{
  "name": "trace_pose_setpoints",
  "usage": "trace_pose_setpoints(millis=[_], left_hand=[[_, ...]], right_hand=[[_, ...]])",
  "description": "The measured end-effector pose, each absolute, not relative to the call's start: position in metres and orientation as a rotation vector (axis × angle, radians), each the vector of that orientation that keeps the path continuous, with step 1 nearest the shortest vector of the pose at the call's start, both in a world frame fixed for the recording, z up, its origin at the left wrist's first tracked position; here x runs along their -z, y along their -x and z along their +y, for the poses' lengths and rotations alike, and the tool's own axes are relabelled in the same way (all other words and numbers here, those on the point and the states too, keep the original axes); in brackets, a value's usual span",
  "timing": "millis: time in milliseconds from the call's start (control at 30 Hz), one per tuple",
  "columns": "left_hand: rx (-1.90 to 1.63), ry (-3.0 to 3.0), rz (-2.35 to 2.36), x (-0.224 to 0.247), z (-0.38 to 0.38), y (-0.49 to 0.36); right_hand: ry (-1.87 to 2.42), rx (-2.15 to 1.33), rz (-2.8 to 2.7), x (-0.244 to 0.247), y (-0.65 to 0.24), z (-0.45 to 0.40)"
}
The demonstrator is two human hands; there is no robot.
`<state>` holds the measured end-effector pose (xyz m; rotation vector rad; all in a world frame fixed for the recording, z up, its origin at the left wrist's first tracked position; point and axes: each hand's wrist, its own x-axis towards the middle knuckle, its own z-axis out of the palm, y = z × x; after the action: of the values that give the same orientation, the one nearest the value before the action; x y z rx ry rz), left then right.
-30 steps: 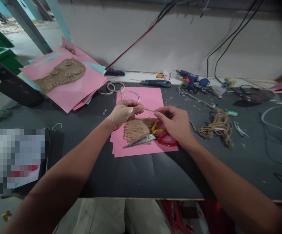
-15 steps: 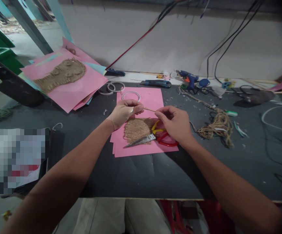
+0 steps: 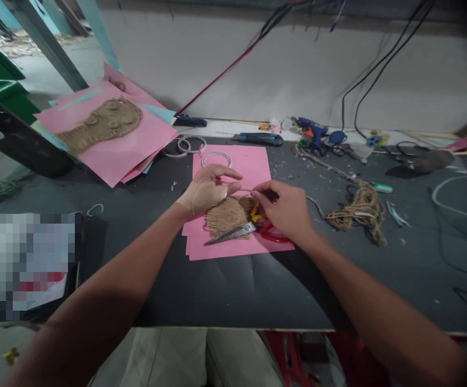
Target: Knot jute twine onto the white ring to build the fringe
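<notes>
Left hand (image 3: 206,192): fingers loosely spread, fingertips on the twine strand (image 3: 246,189)
Right hand (image 3: 284,209): pinched shut on the strand
Below: jute mat (image 3: 227,214), scissors (image 3: 241,231), pink paper (image 3: 253,161), bench (image 3: 225,285)

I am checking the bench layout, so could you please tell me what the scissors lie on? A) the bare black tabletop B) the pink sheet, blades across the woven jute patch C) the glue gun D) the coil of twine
B: the scissors rest on the pink sheet, their blades over the jute patch.
</notes>
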<state>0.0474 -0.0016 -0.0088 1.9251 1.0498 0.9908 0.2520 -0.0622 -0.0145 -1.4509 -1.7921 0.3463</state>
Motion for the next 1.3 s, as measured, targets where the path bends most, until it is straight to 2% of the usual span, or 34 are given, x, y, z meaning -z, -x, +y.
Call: trace_pose_setpoints(millis=[300,1300], left_hand=[[-0.84,-1.982,0.926,0.013,-0.009,-0.057],[-0.777,-2.032,0.983,0.023,-0.005,-0.053]], right_hand=[[1.407,-0.327,-1.856,0.016,-0.25,-0.064],[1.393,-0.358,-1.934,0.017,-0.256,-0.06]])
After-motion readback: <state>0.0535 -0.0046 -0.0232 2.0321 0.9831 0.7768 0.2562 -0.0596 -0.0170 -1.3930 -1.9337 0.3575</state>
